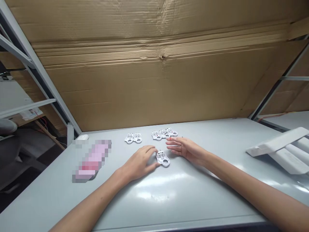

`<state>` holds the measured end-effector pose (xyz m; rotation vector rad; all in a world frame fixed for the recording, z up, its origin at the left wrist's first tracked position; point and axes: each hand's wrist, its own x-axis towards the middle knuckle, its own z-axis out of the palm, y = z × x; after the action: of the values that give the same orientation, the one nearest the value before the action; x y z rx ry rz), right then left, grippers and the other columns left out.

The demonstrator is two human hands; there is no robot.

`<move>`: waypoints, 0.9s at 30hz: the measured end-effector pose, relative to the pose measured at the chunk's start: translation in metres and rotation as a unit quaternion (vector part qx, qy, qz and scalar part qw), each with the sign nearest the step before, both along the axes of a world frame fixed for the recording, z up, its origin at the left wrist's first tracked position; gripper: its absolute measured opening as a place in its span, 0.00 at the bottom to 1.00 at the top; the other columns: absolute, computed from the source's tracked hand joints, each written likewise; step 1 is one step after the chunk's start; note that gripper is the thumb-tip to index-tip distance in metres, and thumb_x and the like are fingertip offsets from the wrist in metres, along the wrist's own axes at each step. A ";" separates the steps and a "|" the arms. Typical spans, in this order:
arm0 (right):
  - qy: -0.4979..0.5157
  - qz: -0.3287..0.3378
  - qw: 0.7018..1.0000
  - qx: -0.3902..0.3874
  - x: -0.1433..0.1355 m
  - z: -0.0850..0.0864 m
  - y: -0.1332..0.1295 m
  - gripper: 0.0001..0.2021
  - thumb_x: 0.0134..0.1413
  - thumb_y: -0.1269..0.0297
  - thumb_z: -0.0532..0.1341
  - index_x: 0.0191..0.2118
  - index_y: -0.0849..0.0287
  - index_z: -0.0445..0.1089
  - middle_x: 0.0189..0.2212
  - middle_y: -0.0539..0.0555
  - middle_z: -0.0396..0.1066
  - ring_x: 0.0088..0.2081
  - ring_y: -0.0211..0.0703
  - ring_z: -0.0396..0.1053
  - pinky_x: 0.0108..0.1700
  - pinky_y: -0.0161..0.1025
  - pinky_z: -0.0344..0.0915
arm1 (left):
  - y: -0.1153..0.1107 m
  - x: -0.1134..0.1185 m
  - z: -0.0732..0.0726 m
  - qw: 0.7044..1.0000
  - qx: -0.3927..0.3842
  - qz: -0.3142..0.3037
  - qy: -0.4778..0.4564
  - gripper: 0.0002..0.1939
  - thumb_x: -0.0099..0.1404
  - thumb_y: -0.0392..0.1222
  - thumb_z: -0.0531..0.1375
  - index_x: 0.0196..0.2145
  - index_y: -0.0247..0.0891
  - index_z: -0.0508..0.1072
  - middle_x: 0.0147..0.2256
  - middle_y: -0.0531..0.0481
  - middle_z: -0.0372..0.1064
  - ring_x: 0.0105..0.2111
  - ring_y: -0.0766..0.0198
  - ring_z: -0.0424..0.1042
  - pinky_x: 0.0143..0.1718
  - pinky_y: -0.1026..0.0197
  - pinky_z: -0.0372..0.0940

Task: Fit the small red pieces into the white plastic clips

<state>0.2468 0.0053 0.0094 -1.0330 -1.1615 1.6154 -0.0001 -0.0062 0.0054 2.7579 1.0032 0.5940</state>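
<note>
A small white plastic bracket (163, 159), with a round ring at one end and small holes at the other, lies on the grey table in front of me. My left hand (140, 162) holds it by the left side, thumb at the lower edge and forefinger near the top. Just right of it, my right hand (184, 149) hovers with fingers outstretched and apart. A tiny red thing (170, 138) shows at its fingertips; whether it is touched I cannot tell. Behind the hands lie matching brackets, a pair (133, 138) on the left and a row of three (164, 133) on the right.
A pixelated pink and purple object (96, 158) lies on the table (154, 196) at left, with a white rounded item (82, 137) behind it. White foam-like pieces (282, 146) stand at right. Cardboard (154, 93) walls the back, between metal frame posts (45, 74).
</note>
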 end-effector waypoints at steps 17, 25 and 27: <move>-0.558 -0.104 0.734 0.373 0.050 -0.009 0.028 0.08 0.54 0.66 0.58 0.31 0.54 0.75 0.42 0.56 0.76 0.46 0.56 0.71 0.45 0.48 0.67 | -0.011 0.001 0.014 0.991 0.015 -0.128 0.028 0.19 0.67 0.47 0.60 0.54 0.43 0.71 0.59 0.43 0.65 0.60 0.49 0.61 0.62 0.46 0.57; -0.599 -0.094 0.722 0.332 0.047 -0.009 0.028 0.12 0.58 0.56 0.57 0.36 0.56 0.74 0.42 0.58 0.76 0.45 0.55 0.72 0.44 0.46 0.67 | -0.001 -0.010 0.016 0.995 0.039 -0.081 0.045 0.12 0.71 0.46 0.55 0.45 0.39 0.75 0.55 0.43 0.69 0.62 0.49 0.58 0.64 0.46 0.53; -0.580 -0.086 0.726 0.359 0.039 -0.010 0.023 0.12 0.60 0.56 0.56 0.38 0.57 0.74 0.43 0.59 0.75 0.46 0.55 0.71 0.46 0.47 0.67 | 0.004 -0.015 0.014 0.996 0.049 -0.057 0.048 0.12 0.71 0.45 0.55 0.43 0.37 0.76 0.54 0.41 0.69 0.63 0.48 0.57 0.64 0.46 0.52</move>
<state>0.2861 0.0286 -0.0003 -1.5310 -2.1457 0.0692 -0.0146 -0.0023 0.0191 2.9311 0.8488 0.5096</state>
